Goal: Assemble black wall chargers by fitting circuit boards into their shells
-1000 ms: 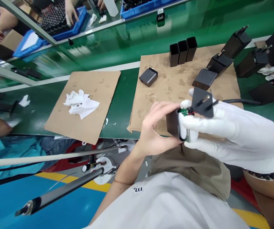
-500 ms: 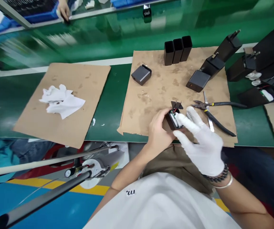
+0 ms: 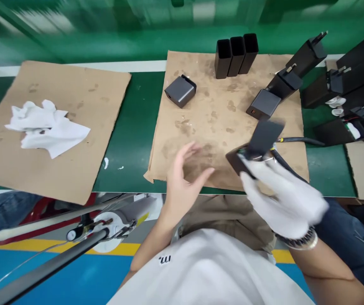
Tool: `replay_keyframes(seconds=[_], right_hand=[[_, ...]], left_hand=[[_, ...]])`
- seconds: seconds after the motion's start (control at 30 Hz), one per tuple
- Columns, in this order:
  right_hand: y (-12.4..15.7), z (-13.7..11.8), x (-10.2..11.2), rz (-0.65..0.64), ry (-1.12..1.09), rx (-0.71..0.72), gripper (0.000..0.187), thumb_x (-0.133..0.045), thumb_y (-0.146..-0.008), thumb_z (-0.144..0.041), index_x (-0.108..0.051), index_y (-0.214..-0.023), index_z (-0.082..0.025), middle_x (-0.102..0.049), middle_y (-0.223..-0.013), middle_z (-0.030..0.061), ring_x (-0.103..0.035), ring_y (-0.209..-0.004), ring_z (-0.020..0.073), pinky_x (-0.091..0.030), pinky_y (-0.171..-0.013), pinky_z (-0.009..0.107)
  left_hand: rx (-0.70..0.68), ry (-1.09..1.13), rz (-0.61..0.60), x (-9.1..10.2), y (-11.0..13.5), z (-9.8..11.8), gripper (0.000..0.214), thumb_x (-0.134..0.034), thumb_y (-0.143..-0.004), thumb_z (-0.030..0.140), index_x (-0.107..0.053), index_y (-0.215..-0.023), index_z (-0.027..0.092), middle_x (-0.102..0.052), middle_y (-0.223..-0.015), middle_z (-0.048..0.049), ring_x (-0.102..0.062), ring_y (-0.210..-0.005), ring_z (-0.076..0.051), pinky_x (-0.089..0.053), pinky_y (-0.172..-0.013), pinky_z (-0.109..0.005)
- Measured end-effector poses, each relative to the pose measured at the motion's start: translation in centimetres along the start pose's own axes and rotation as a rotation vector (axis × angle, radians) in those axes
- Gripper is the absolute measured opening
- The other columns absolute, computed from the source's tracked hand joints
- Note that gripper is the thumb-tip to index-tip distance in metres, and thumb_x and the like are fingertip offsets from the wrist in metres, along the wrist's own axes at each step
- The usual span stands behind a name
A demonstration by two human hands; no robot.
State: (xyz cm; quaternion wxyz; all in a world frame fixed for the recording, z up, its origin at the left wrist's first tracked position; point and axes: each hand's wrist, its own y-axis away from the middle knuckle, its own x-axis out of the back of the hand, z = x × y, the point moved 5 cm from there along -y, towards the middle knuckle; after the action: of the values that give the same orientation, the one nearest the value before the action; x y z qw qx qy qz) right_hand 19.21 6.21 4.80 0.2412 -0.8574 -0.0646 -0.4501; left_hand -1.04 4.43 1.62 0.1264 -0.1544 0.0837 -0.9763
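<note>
My right hand (image 3: 280,199), in a white glove, grips a black charger housing (image 3: 237,159) near the front of the right cardboard sheet. Over its opening stands a flat black plug plate (image 3: 264,137), slightly blurred; the wiring inside is mostly hidden. My bare left hand (image 3: 183,186) is apart from it, over the front edge, thumb and fingers spread with nothing between them. Partly covered by my right hand and the housing, pliers with black handles (image 3: 299,140) lie on the sheet. A finished-looking grey charger block (image 3: 180,91) rests at the sheet's upper left.
Several empty black housings (image 3: 237,57) stand upright at the back. Chargers with plug pins (image 3: 285,82) sit at the right, beside more dark housings (image 3: 359,93). White crumpled cloth (image 3: 48,127) lies on the left cardboard (image 3: 106,91). A metal pole (image 3: 58,262) crosses the lower left.
My left hand has let go of the charger housing and opened, moving left. My right hand now holds the housing, tilted and shifted right over the pliers. The view has swung to the right.
</note>
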Motion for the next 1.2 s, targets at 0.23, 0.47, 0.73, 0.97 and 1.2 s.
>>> replay_keyframes(seconds=[0.23,0.47,0.73,0.97,1.2], right_hand=[[-0.7,-0.9,0.0,0.099,0.213,0.089,0.023,-0.069,-0.094,-0.025,-0.079,-0.114,-0.03,-0.079,-0.121,0.0046,-0.073,-0.066,0.0157,-0.049,-0.056,0.027],[-0.7,-0.3,-0.5,0.018,0.176,0.149,0.025,-0.065,-0.096,-0.022,-0.079,-0.117,-0.026,-0.078,-0.122,0.0054,-0.08,-0.08,0.0212,-0.061,-0.066,0.029],[-1.2,1.6,3.4,0.135,-0.239,-0.008,0.039,-0.072,-0.093,-0.017,-0.073,-0.129,-0.031,-0.078,-0.124,-0.0009,-0.077,-0.113,0.0231,-0.062,-0.106,0.037],[-5.7,2.9,2.4,-0.396,-0.194,0.315,0.039,-0.068,-0.094,-0.02,-0.073,-0.13,-0.033,-0.06,-0.153,-0.0016,-0.063,-0.136,0.0265,-0.057,-0.113,0.042],[-5.6,3.4,3.2,-0.312,-0.227,0.345,0.018,-0.068,-0.094,-0.024,-0.08,-0.107,-0.026,-0.081,-0.114,-0.0015,-0.078,-0.103,0.0216,-0.064,-0.095,0.034]], left_hand=[[0.039,-0.05,0.098,1.7,0.0,-1.0,0.044,-0.078,-0.089,0.026,-0.063,-0.13,0.025,-0.073,-0.126,-0.0069,-0.069,-0.121,-0.023,-0.051,-0.113,-0.043],[-0.01,-0.182,-0.166,-0.5,0.0,0.0,0.042,-0.07,-0.094,0.033,-0.062,-0.134,0.027,-0.068,-0.138,-0.0096,-0.061,-0.134,-0.028,-0.046,-0.118,-0.05],[-0.163,-0.218,-0.121,-6.0,-0.6,1.4,0.048,-0.083,-0.081,0.038,-0.061,-0.12,0.022,-0.074,-0.117,-0.0094,-0.069,-0.114,-0.03,-0.042,-0.118,-0.056],[-0.187,-0.018,-0.489,-5.3,-2.4,0.6,0.059,-0.094,-0.066,0.036,-0.069,-0.118,0.022,-0.075,-0.126,-0.0117,-0.066,-0.126,-0.035,-0.051,-0.112,-0.054],[-0.148,-0.004,-0.482,-4.8,-1.9,0.4,0.06,-0.093,-0.064,0.032,-0.07,-0.118,0.017,-0.074,-0.125,-0.0157,-0.067,-0.122,-0.037,-0.051,-0.109,-0.056]])
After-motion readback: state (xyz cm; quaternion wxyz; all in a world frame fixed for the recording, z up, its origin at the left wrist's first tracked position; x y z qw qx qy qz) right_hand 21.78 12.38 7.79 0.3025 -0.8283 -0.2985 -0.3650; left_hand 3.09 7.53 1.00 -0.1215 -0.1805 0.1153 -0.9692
